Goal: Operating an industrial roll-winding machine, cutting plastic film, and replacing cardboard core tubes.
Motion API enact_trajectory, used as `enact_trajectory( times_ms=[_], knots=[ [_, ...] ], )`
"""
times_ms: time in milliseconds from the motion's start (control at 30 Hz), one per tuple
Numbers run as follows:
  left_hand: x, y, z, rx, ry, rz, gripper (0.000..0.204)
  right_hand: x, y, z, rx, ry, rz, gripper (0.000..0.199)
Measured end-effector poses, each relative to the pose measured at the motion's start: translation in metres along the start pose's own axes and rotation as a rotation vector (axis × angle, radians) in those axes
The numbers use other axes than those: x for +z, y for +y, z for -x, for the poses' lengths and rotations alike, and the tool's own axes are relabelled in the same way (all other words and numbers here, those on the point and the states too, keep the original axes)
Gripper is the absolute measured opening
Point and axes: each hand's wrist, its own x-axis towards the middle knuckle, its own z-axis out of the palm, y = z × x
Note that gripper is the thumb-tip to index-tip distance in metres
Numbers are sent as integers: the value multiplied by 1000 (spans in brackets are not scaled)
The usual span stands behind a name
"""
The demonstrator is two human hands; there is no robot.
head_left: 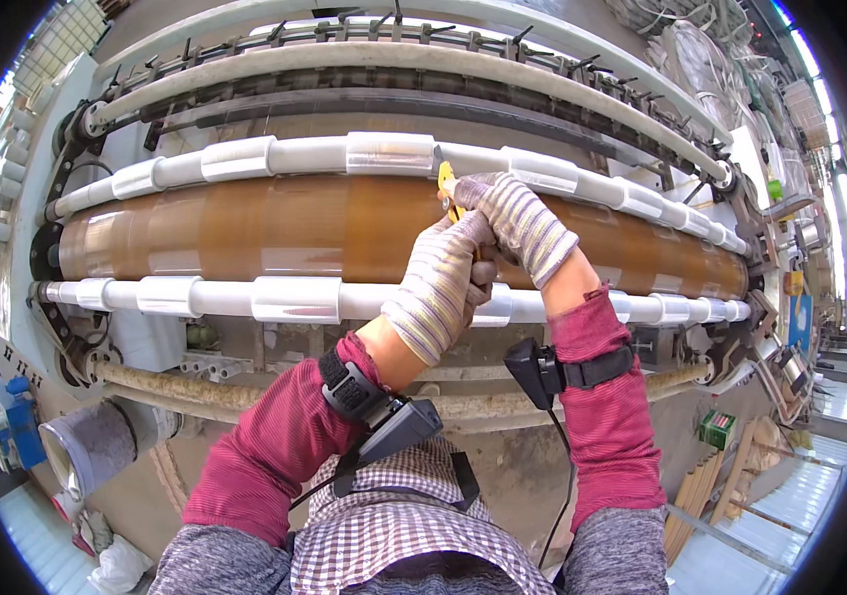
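Left hand [433, 283] wraps yellow cutter [446, 179], tip at upper white roller [309, 155]; right hand [519, 220] touches it, grip unclear | risk: slipping blade might nick right hand or brown roll [294, 223]; cause: crowded hold

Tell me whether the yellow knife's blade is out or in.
Out: a dark blade shows beyond the front end of the yellow knife.

Left forearm [265, 461] and right forearm [604, 446] rose from the lower edge; left grip [446, 270] and right grip [510, 210] touched, both curled, near the frame's centre
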Motion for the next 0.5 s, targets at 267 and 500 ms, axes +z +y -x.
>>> enact_trajectory(
  times_ms=[267, 500],
  knots=[
    [-7, 0, -8, -47, -16, 52, 14, -2, 16, -35, -136, -36, 478, 44],
    [-1, 1, 3, -44, -49, 24, 23, -2, 21, -26, -676, 96, 999, 25]
  ],
)
